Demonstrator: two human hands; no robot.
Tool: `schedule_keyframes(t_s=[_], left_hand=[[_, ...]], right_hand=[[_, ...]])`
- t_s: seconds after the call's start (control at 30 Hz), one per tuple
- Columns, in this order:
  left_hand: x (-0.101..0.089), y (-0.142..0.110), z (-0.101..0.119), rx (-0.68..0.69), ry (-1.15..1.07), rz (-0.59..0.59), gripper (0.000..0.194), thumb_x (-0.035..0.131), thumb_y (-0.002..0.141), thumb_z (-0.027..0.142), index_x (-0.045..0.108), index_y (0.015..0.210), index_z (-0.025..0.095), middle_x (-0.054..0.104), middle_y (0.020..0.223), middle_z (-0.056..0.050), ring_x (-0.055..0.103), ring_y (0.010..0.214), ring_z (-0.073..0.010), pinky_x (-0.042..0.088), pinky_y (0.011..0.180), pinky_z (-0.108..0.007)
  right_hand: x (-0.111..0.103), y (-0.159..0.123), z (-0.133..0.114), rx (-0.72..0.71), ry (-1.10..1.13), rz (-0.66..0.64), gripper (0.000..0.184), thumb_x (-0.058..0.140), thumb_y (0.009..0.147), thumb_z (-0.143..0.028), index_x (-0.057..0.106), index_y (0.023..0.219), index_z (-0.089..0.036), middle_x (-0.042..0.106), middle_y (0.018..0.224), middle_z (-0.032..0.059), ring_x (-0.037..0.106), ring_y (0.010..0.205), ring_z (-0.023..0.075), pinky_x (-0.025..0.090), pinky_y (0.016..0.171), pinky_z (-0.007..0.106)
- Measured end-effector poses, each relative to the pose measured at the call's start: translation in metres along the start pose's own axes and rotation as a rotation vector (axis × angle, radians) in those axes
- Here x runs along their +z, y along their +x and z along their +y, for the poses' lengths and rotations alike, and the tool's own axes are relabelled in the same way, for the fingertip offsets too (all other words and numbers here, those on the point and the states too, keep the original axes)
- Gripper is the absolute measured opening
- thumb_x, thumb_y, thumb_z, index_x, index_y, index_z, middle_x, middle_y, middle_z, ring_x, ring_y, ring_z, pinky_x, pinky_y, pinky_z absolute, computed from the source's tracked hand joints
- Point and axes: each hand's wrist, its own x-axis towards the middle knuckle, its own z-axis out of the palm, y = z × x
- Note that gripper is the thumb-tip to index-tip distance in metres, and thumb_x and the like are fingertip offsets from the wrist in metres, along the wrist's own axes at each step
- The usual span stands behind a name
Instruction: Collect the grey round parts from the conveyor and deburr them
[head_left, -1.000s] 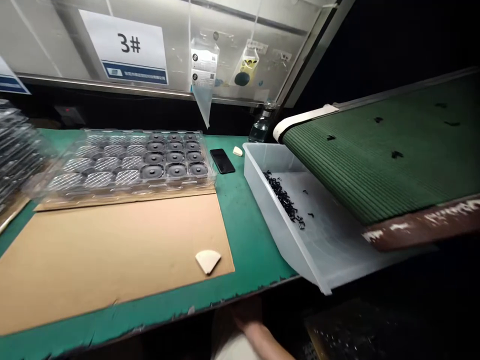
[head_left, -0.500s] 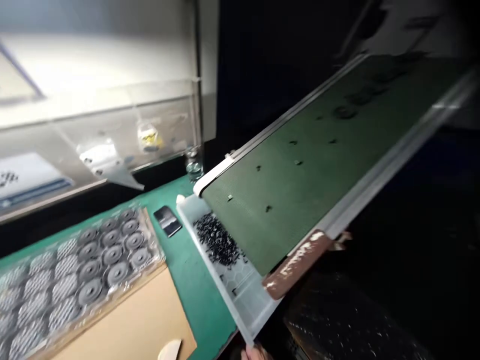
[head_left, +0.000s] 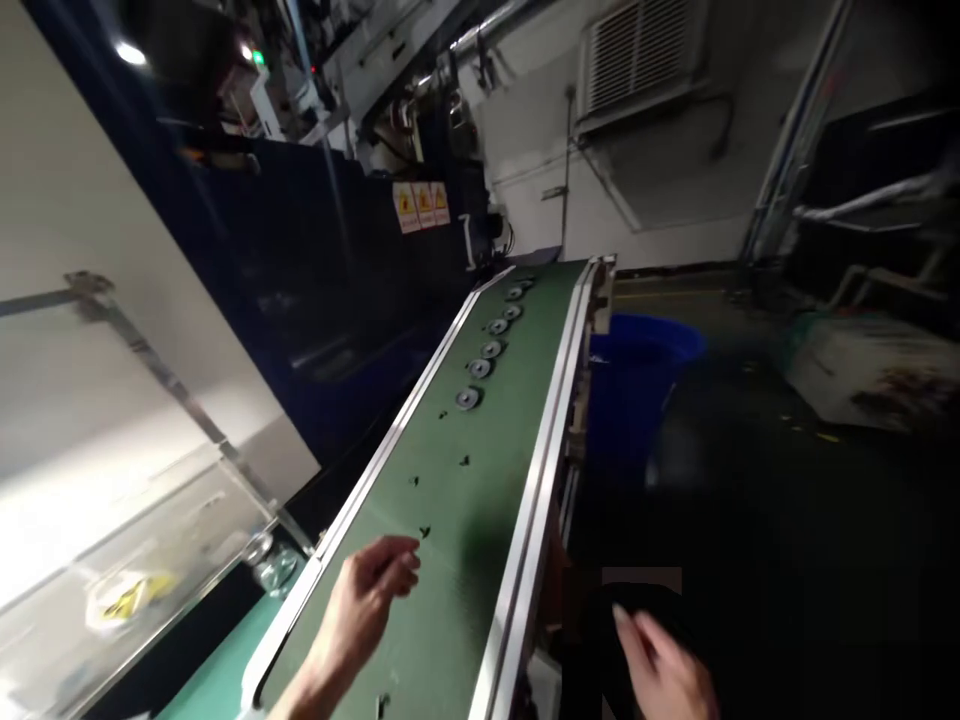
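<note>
Fingers of my left hand (head_left: 367, 600) curl loosely over the green conveyor belt (head_left: 480, 470), gripping nothing, close to a small black scrap (head_left: 424, 531). Beyond the belt's rail my right hand (head_left: 664, 675) hangs open and empty, while round grey discs (head_left: 480, 367) sit in a row farther up the belt.

wall vent (head_left: 636, 62) high on pale wall | blue bin (head_left: 637, 375) on dark floor | warning signs (head_left: 420, 206)
</note>
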Motion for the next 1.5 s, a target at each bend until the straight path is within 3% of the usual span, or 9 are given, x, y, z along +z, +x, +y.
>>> schedule_keyframes(t_s=[0.13,0.27,0.43,0.6,0.97,1.1,1.27,1.4,1.5], left_hand=[[0.017,0.107,0.045,0.061,0.129,0.078,0.04,0.058,0.094,0.041,0.072,0.118,0.013,0.075,0.095,-0.009,0.071,0.089,-0.0224,0.059,0.079,-0.032],[0.039,0.19,0.074,0.121,0.3,0.191,0.029,0.061,0.101,0.032,0.069,0.122,0.014,0.073,0.109,-0.01,0.069,0.103,-0.0225,0.056,0.098,-0.042],[0.063,0.255,0.103,0.14,0.48,0.266,0.036,0.062,0.104,0.039,0.064,0.131,0.016,0.068,0.122,-0.011,0.065,0.117,-0.0257,0.051,0.108,-0.052],[0.084,0.294,0.117,0.04,0.56,0.32,0.038,0.06,0.104,0.044,0.064,0.128,0.015,0.068,0.121,-0.011,0.067,0.111,-0.0248,0.055,0.102,-0.049],[0.1,0.322,0.125,0.007,0.615,0.421,0.037,0.06,0.104,0.044,0.066,0.125,0.014,0.07,0.115,-0.01,0.068,0.107,-0.0239,0.056,0.1,-0.048],[0.1,0.339,0.127,0.05,0.573,0.378,0.036,0.058,0.105,0.045,0.066,0.125,0.016,0.069,0.117,-0.01,0.067,0.108,-0.0234,0.056,0.1,-0.047],[0.102,0.356,0.133,0.104,0.464,0.301,0.032,0.068,0.099,0.043,0.069,0.115,0.016,0.07,0.109,-0.008,0.067,0.102,-0.0223,0.056,0.097,-0.044],[0.09,0.336,0.128,0.119,0.295,0.303,0.029,0.067,0.097,0.043,0.069,0.1,0.014,0.067,0.083,-0.002,0.064,0.076,-0.0159,0.055,0.076,-0.032],[0.056,0.279,0.103,0.111,0.173,0.327,0.037,0.064,0.094,0.053,0.07,0.09,0.017,0.06,0.07,0.002,0.057,0.064,-0.0133,0.045,0.062,-0.024]], right_hand=[[0.021,0.156,-0.021,-0.197,-0.07,0.071,0.064,0.031,0.11,-0.062,0.045,0.061,-0.023,0.051,0.054,0.0025,0.049,0.048,0.0153,0.037,0.055,0.03],[0.053,0.276,-0.067,-0.252,-0.16,0.012,0.055,0.034,0.111,-0.053,0.054,0.071,-0.021,0.062,0.071,0.0059,0.058,0.066,0.0178,0.035,0.062,0.03],[0.102,0.379,-0.105,-0.192,-0.287,-0.131,0.031,0.048,0.109,-0.04,0.068,0.098,-0.018,0.069,0.1,0.0083,0.064,0.085,0.0204,0.042,0.072,0.029],[0.149,0.449,-0.121,-0.07,-0.375,-0.248,0.031,0.06,0.106,-0.043,0.069,0.11,-0.014,0.067,0.117,0.0102,0.063,0.11,0.025,0.049,0.099,0.043],[0.208,0.508,-0.129,0.098,-0.383,-0.22,0.038,0.056,0.106,-0.044,0.07,0.116,-0.01,0.067,0.121,0.0181,0.059,0.121,0.0345,0.038,0.106,0.052],[0.217,0.499,-0.125,0.003,-0.342,-0.169,0.041,0.043,0.11,-0.039,0.064,0.126,-0.009,0.066,0.124,0.0238,0.057,0.123,0.0378,0.033,0.106,0.052],[0.223,0.485,-0.129,-0.183,-0.337,-0.247,0.039,0.043,0.109,-0.041,0.055,0.135,-0.015,0.072,0.107,0.018,0.067,0.105,0.0326,0.041,0.095,0.041],[0.222,0.483,-0.132,-0.217,-0.356,-0.255,0.039,0.039,0.11,-0.041,0.053,0.134,-0.015,0.072,0.106,0.0183,0.068,0.103,0.0331,0.043,0.093,0.04],[0.221,0.484,-0.131,-0.197,-0.349,-0.258,0.04,0.036,0.111,-0.043,0.054,0.132,-0.014,0.071,0.105,0.0183,0.068,0.1,0.0325,0.043,0.091,0.039]])
